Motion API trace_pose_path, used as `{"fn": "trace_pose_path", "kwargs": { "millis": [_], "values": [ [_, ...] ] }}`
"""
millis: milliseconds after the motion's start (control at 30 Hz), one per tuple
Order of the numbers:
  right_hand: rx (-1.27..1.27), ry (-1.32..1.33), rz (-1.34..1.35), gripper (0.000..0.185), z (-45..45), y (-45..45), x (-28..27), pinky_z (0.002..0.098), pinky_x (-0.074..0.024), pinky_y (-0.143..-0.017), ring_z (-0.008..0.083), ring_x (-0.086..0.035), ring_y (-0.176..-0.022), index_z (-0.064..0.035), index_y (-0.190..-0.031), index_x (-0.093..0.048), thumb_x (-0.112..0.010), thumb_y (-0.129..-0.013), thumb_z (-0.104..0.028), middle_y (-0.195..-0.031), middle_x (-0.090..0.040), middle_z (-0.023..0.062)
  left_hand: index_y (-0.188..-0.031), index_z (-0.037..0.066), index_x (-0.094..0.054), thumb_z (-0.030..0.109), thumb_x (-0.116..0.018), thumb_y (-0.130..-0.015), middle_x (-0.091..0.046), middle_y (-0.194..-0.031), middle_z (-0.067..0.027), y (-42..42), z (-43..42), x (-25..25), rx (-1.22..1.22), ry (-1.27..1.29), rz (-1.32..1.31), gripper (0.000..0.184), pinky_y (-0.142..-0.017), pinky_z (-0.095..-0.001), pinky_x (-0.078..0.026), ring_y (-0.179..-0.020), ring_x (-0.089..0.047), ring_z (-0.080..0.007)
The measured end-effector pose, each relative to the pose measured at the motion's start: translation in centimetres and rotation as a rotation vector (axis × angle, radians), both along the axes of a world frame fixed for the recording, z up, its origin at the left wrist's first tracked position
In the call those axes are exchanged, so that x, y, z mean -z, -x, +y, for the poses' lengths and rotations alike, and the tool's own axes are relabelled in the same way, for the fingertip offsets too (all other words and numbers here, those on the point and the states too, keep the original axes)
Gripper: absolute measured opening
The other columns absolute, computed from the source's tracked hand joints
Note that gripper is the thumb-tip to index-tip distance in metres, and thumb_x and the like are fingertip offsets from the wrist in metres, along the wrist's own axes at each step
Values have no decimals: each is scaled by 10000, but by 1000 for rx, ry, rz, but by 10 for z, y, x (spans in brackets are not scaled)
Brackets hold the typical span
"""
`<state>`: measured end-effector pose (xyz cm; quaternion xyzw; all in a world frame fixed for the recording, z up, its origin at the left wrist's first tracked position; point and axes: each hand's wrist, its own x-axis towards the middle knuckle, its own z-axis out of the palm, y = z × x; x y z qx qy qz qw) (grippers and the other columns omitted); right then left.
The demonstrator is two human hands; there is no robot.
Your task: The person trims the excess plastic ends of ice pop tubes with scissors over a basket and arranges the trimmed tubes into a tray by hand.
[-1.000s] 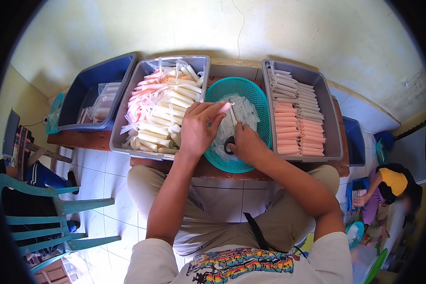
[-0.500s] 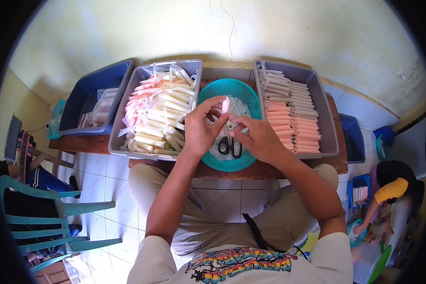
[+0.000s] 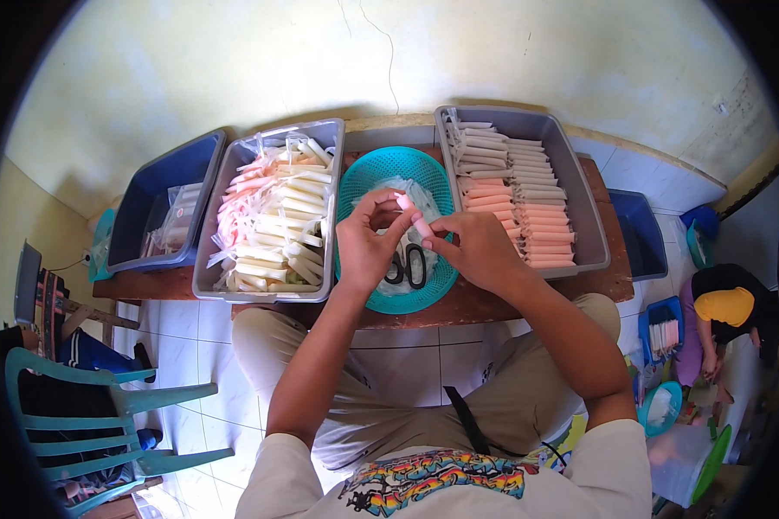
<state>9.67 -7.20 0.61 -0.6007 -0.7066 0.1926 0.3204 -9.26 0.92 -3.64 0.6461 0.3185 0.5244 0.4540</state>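
Above a turquoise basket (image 3: 395,303), my left hand (image 3: 368,235) pinches the upper end of a pink filled tube (image 3: 416,216). My right hand (image 3: 474,246) has its fingers closed on the tube's lower end. Black-handled scissors (image 3: 415,265) lie in the basket on clear plastic scraps (image 3: 417,192). Left of the basket, a grey bin (image 3: 201,275) holds a loose pile of white and pink tubes (image 3: 299,203). On the right, another grey bin (image 3: 594,242) holds pink and pale tubes in neat rows (image 3: 541,223).
A dark blue bin (image 3: 138,195) with packed bags stands at the far left of the wooden bench (image 3: 614,281). A green plastic chair (image 3: 78,424) is at lower left, with another person's legs near it. At right, a person in black and yellow (image 3: 727,303) bends near small tubs.
The scissors have left my right hand and lie in the basket. Both hands now hold the pink tube, which tilts. The view has shifted, and the person at right has moved an arm.
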Motion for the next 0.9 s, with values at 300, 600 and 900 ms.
{"fn": "trace_pose_path", "kwargs": {
  "millis": [300,600,900],
  "values": [
    [94,4,-83,235,-5,-39,-8,471,-576,-787,365,-751,-825,-51,-1014,-828,-807,-941,-272,-884,-780,163,-1262,-13,-716,3,-802,-980,-782,-1081,-90,-27,11,-6,155,69,74,296,-896,-281,-621,-997,-756,-140],
    [168,-53,-177,193,-17,-101,2,471,-545,-887,347,-687,-968,-51,-1026,-829,-797,-915,-206,-895,-767,140,-1203,-2,-755,88,-849,-958,-809,-963,-72,-89,5,12,165,54,150,278,-807,-275,-607,-914,-761,-110],
    [159,-52,-149,194,-37,-164,13,459,-549,-889,345,-678,-956,-74,-1060,-839,-820,-910,-194,-955,-790,119,-1121,55,-807,159,-872,-906,-811,-945,-128,-139,-7,11,123,-317,471,248,-767,-347,-597,-858,-784,-229]
  ]
}}
